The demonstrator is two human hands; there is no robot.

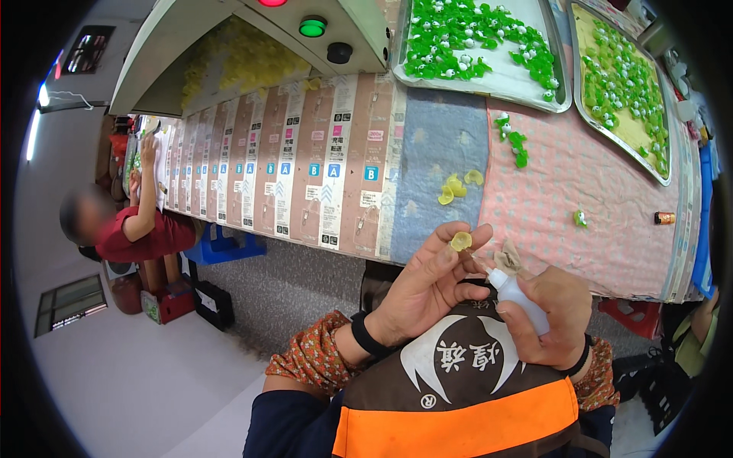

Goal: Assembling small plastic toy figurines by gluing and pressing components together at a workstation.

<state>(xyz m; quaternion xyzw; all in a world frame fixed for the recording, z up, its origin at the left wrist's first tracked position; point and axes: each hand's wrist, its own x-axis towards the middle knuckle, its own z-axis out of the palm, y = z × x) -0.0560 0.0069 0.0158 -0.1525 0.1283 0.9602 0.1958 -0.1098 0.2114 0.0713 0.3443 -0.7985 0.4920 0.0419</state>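
Between the thumb and fingertips of my left hand (424, 282) is a small translucent yellow shell (461, 242), its hollow side showing. My right hand (553, 317) is wrapped round a white squeeze bottle (522, 301), tilted with its nozzle toward the left hand's fingers. Whether the nozzle tip touches anything is too small to tell. A crumpled beige scrap (508, 257) sits by the bottle's neck. Beyond my left hand, several loose yellow shells (456, 188) lie on the blue cloth (435, 137). Small green figures with white ball heads (518, 145) rest on the pink cloth (557, 175).
Two metal trays (568, 99) (661, 177) of green figures stand at the back right. A pale machine housing (145, 69) with lamps covers yellow pieces at the back left. A small dark cylinder (665, 218) lies at right. Another person (141, 229) sits at far left.
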